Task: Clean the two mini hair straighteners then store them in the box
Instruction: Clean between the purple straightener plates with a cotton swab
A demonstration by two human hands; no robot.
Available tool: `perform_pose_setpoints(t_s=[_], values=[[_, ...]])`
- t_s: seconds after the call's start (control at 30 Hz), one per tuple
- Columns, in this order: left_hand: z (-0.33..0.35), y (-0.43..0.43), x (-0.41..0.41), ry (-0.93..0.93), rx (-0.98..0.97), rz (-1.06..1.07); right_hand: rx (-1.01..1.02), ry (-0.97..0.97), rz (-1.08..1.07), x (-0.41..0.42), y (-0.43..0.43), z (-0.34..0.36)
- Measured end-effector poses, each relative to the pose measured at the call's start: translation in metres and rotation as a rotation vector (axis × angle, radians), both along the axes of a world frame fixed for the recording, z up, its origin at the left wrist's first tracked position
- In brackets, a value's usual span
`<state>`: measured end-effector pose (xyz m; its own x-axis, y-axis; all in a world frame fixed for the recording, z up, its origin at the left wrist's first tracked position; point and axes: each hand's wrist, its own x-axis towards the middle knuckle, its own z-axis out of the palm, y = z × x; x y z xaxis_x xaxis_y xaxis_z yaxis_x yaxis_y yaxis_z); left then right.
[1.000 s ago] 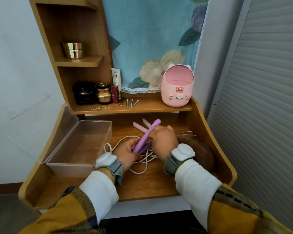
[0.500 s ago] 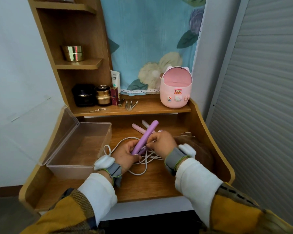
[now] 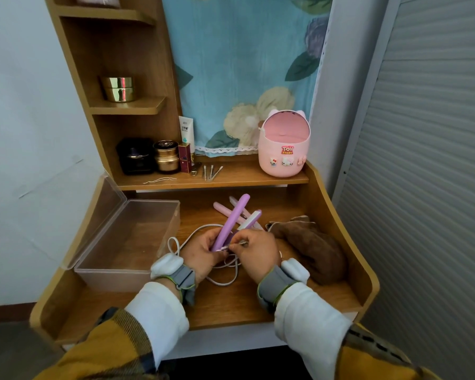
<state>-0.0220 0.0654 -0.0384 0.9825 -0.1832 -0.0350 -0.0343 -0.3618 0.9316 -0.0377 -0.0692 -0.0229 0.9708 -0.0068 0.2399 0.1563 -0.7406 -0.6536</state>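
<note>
A purple mini hair straightener (image 3: 234,219) points up and away, its two arms spread apart. My left hand (image 3: 203,249) grips it near the hinge end. My right hand (image 3: 255,249) pinches a thin white stick, like a cotton swab (image 3: 237,244), with its tip at the straightener's base between the arms. A pink mini straightener (image 3: 222,209) lies on the desk behind, partly hidden. White cord (image 3: 188,235) loops under both hands. The clear plastic box (image 3: 113,272) stands to the left with its lid open and nothing inside.
A brown cloth (image 3: 316,250) lies bunched at the right of the desk. On the shelf behind stand a pink bin (image 3: 284,149), cosmetic jars (image 3: 165,156), a tube, and loose cotton swabs (image 3: 211,171). The desk has raised side walls.
My right hand has slid down from the straightener's arms to its hinge end. The second purple arm now shows, spread apart from the first. My left hand keeps its grip.
</note>
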Motion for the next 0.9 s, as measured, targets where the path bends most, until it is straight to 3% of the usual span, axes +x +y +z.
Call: perform_pose_setpoints(t_s=[0.2,0.27,0.4,0.5,0.57,0.7,0.9], values=[[-0.004,0.0,0.003,-0.008,0.002,0.016,-0.324,-0.1,0.065,-0.006,0.013,-0.003],[-0.003,0.0,0.002,-0.018,0.032,0.013,-0.339,-0.071,0.051,-0.006,0.018,-0.005],[-0.005,0.0,0.004,-0.044,0.059,0.003,-0.184,0.037,-0.057,-0.001,0.015,-0.006],[-0.003,-0.003,0.002,-0.041,0.066,0.017,-0.392,-0.002,0.024,-0.004,0.018,-0.004],[-0.002,-0.003,0.001,-0.025,0.046,0.028,-0.377,-0.043,0.04,-0.006,0.014,-0.004],[-0.005,-0.003,0.005,-0.021,0.061,0.055,0.012,0.01,-0.183,0.0,-0.004,-0.001],[-0.007,-0.004,0.004,-0.043,0.1,0.05,-0.131,0.036,-0.087,0.003,0.0,-0.004]])
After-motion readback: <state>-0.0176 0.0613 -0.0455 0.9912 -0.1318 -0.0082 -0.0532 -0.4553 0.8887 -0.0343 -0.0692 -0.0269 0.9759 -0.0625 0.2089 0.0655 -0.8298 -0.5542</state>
